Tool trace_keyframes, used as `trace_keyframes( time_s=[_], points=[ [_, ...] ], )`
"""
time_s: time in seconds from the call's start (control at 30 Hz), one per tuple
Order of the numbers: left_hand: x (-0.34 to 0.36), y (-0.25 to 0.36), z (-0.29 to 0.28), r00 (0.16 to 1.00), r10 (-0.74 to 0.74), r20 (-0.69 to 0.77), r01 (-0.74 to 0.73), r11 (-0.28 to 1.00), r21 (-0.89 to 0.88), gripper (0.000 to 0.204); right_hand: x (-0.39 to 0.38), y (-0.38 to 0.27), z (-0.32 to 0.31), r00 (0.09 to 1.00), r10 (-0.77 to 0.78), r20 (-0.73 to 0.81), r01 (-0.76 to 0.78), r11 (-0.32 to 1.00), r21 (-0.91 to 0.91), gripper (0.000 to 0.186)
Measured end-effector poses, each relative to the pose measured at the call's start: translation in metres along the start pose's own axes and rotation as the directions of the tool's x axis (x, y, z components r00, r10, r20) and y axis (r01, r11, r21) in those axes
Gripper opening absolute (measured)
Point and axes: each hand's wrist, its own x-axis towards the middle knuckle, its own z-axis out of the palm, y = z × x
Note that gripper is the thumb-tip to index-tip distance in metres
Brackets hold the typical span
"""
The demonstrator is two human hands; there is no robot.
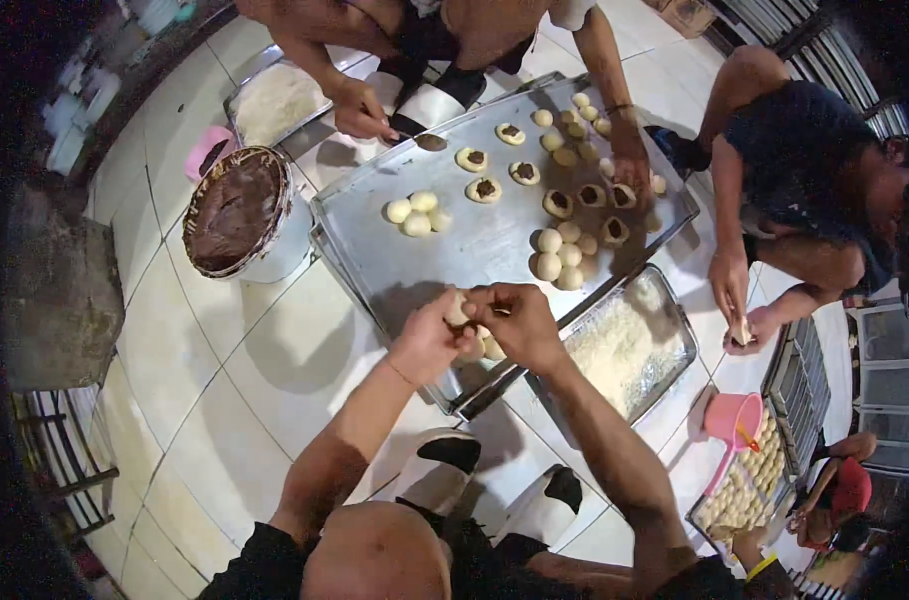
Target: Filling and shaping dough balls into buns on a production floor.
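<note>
Over the near edge of a large metal tray (360,235), my left hand (427,338) holds a pale piece of dough (458,309). My right hand (523,325) meets it there, its fingers closed and pinching at the same dough. Several dough balls (492,347) lie just under my hands, partly hidden by them. Farther up the tray are a small cluster of dough balls (416,224) and a heap of balls (569,252). Flattened dough rounds (484,190) topped with dark brown filling lie between and beyond these.
Across the tray a person holds a spoon (432,142) and reaches among the rounds. A bucket of dark filling (240,215) stands left. Trays of pale crumbs (630,340) (275,105) flank the big tray. At right, another person handles dough (742,332) near a pink dipper (732,418).
</note>
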Motion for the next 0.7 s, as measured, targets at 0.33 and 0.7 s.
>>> trace_keyframes(
  time_s=[0.33,0.7],
  points=[
    [0.084,0.022,-0.016,0.524,0.767,0.371,-0.014,-0.428,0.904,0.038,-0.043,0.039,0.003,0.889,-0.242,-0.39,0.256,0.967,-0.017,0.044],
    [0.117,0.056,-0.037,0.329,0.897,0.294,0.169,-0.362,0.917,0.054,-0.124,0.051,-0.069,0.819,0.05,-0.572,-0.015,0.998,0.066,0.039]
  ],
)
